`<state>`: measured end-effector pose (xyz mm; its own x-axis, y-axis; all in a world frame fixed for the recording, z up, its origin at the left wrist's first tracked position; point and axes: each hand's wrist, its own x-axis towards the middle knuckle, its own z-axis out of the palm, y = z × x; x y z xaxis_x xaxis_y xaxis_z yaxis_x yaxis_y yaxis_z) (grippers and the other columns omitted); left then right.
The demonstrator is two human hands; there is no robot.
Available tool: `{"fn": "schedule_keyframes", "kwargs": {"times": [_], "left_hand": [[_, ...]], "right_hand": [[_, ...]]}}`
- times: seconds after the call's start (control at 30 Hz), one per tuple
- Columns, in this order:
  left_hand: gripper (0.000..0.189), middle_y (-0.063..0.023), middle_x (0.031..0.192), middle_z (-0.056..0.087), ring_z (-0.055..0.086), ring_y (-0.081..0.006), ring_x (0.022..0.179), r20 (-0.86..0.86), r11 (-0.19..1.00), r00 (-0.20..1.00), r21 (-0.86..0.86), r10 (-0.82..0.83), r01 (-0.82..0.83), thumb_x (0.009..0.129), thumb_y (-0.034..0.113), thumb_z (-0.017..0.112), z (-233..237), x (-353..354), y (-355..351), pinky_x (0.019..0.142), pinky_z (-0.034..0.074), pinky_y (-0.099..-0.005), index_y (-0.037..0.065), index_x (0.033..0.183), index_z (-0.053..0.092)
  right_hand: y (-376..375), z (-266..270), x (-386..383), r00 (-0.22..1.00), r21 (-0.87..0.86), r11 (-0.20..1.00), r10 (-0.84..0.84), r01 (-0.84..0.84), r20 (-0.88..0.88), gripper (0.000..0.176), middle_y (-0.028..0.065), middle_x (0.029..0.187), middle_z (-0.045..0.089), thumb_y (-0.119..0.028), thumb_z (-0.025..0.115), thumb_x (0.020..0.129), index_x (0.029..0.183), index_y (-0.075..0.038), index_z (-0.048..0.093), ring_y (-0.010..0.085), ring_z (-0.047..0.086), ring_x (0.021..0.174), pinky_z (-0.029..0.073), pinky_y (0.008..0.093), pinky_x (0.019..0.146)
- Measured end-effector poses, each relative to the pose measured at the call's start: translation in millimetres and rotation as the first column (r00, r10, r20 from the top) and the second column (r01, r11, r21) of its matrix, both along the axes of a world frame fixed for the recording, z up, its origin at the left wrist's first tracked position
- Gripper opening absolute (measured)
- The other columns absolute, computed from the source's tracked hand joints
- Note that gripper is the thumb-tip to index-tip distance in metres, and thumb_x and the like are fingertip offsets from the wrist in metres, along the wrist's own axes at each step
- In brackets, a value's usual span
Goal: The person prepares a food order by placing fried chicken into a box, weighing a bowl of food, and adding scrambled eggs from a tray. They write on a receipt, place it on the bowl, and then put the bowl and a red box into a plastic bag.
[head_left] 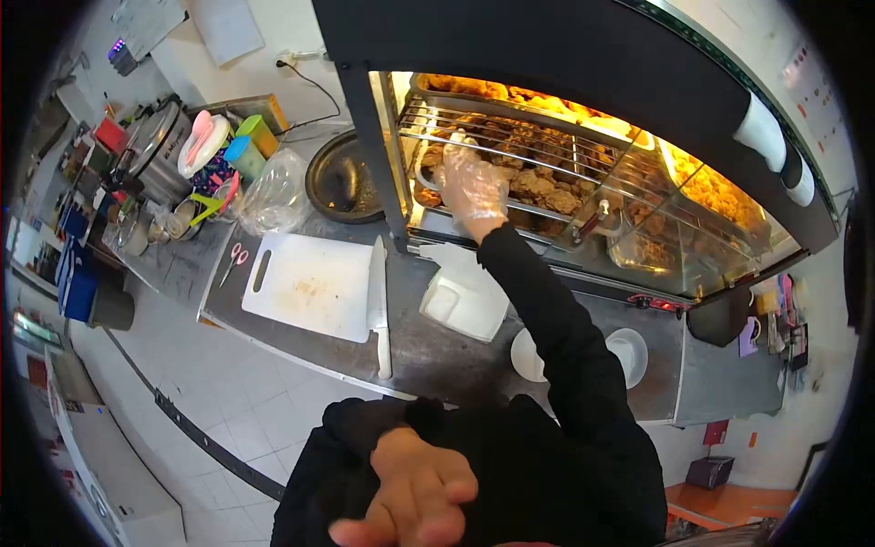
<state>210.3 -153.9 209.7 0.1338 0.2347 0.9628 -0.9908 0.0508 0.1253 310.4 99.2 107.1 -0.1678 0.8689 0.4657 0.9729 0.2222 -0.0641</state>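
Note:
My right hand (pixel 469 187), in a clear plastic glove, reaches into the lit food warmer (pixel 547 46). Its fingers are bent at the wire rack, beside pieces of fried chicken (pixel 545 190). A small white piece (pixel 458 137) shows at the fingertips; I cannot tell whether it is held. Bare and without anything in it, my left hand (pixel 415 492) hangs in front of my body, fingers apart. Below the warmer opening sits an open white takeaway box (pixel 465 305), its lid folded back toward the warmer.
A white cutting board (pixel 314 284) carries a large knife (pixel 378 305) along its right edge. Scissors (pixel 234 262), a plastic bag (pixel 276 193) and a dark round pan (pixel 346 178) lie nearby. A glass door panel (pixel 652 219) covers the warmer's right side. White bowls (pixel 627 356) stand near my right arm.

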Motion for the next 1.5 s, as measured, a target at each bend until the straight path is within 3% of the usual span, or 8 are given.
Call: {"fn": "schedule_keyframes", "kwargs": {"times": [0.2, 0.5, 0.57, 0.9, 1.0, 1.13, 1.27, 1.5], "left_hand": [[0.085, -0.0160, 0.151, 0.009, 0.006, -0.0251, 0.141, -0.243, 0.594, 0.627, -0.201, 0.740, -0.779, 0.089, 0.065, 0.024, -32.9, -28.1, 10.4, 0.114, 0.005, -0.0376, 0.007, 0.145, -0.003], [0.075, -0.0194, 0.147, 0.023, 0.021, -0.0288, 0.138, -0.844, 0.124, 0.378, -0.358, 0.380, -0.925, 0.093, 0.060, 0.015, -129.6, -73.4, 10.4, 0.112, 0.016, -0.0412, 0.005, 0.144, 0.016], [0.069, -0.0170, 0.145, 0.028, 0.023, -0.0279, 0.137, -0.868, 0.065, 0.358, -0.358, 0.344, -0.931, 0.095, 0.056, 0.014, -148.4, -79.7, 3.2, 0.111, 0.019, -0.0418, 0.007, 0.143, 0.021], [0.058, -0.0178, 0.138, 0.039, 0.036, -0.0262, 0.130, -0.899, -0.013, 0.406, -0.414, 0.165, -0.910, 0.099, 0.046, 0.021, -194.6, -88.4, 12.2, 0.105, 0.031, -0.0392, 0.003, 0.137, 0.029], [0.055, -0.0178, 0.136, 0.041, 0.039, -0.0257, 0.128, -0.904, -0.029, 0.416, -0.420, 0.100, -0.907, 0.099, 0.044, 0.023, -211.6, -90.0, 18.5, 0.104, 0.033, -0.0379, 0.003, 0.135, 0.031], [0.052, -0.0166, 0.133, 0.045, 0.043, -0.0247, 0.124, -0.896, -0.026, 0.445, -0.445, -0.002, -0.895, 0.100, 0.041, 0.026, -229.8, -95.7, 24.4, 0.100, 0.037, -0.0362, 0.002, 0.134, 0.033], [0.049, -0.0150, 0.131, 0.047, 0.046, -0.0235, 0.121, -0.865, -0.025, 0.479, -0.481, -0.149, -0.876, 0.100, 0.038, 0.030, -243.5, -103.7, 38.1, 0.098, 0.038, -0.0354, 0.002, 0.133, 0.034], [0.046, -0.0136, 0.129, 0.048, 0.047, -0.0221, 0.119, -0.854, 0.086, 0.451, -0.485, -0.259, -0.870, 0.100, 0.036, 0.033, -241.0, -139.6, 76.6, 0.096, 0.038, -0.0357, 0.003, 0.131, 0.037]], "right_hand": [[40.2, -17.3, -22.2, 0.982, -0.030, 0.999, 0.022, -0.016, 0.188, 0.018, 0.0120, 0.080, 0.066, -0.014, 0.061, 0.072, 0.087, -0.006, 0.067, 0.0274, 0.065, 0.075, 0.049, 0.0434, 0.056], [26.9, -6.0, -26.6, 0.962, -0.128, 0.981, 0.170, -0.145, 0.215, 0.058, 0.0141, 0.096, 0.061, -0.013, 0.064, 0.071, 0.126, -0.007, 0.047, 0.0303, 0.058, 0.099, 0.049, 0.0443, 0.074], [28.0, -11.3, -28.0, 0.992, -0.107, 0.992, 0.076, -0.066, 0.097, 0.042, 0.0134, 0.092, 0.058, -0.014, 0.060, 0.076, 0.117, -0.010, 0.052, 0.0289, 0.059, 0.094, 0.050, 0.0433, 0.072], [8.5, -5.6, -22.7, 0.986, 0.094, 0.991, 0.085, -0.099, 0.146, 0.029, 0.0117, 0.091, 0.056, -0.017, 0.062, 0.077, 0.105, -0.012, 0.058, 0.0281, 0.057, 0.082, 0.048, 0.0409, 0.069], [-1.3, -18.7, -19.4, 0.975, 0.549, 0.807, 0.159, -0.219, 0.154, 0.029, 0.0107, 0.099, 0.056, -0.016, 0.063, 0.076, 0.104, -0.012, 0.058, 0.0289, 0.056, 0.080, 0.048, 0.0404, 0.069], [-9.9, -23.1, -14.8, 0.947, 0.492, 0.865, 0.234, -0.099, -0.220, 0.031, 0.0054, 0.114, 0.055, -0.013, 0.061, 0.076, 0.106, -0.014, 0.061, 0.0258, 0.056, 0.093, 0.048, 0.0367, 0.079], [0.5, -22.8, -16.4, 0.761, 0.535, 0.837, 0.418, -0.111, -0.496, 0.020, 0.0084, 0.096, 0.061, -0.009, 0.061, 0.073, 0.093, -0.010, 0.061, 0.0282, 0.058, 0.086, 0.048, 0.0389, 0.075], [2.8, -24.5, -23.1, 0.731, 0.457, 0.889, 0.334, -0.033, -0.596, 0.017, 0.0081, 0.086, 0.060, 0.003, 0.058, 0.071, 0.087, -0.004, 0.058, 0.0215, 0.058, 0.078, 0.046, 0.0300, 0.071]]}}
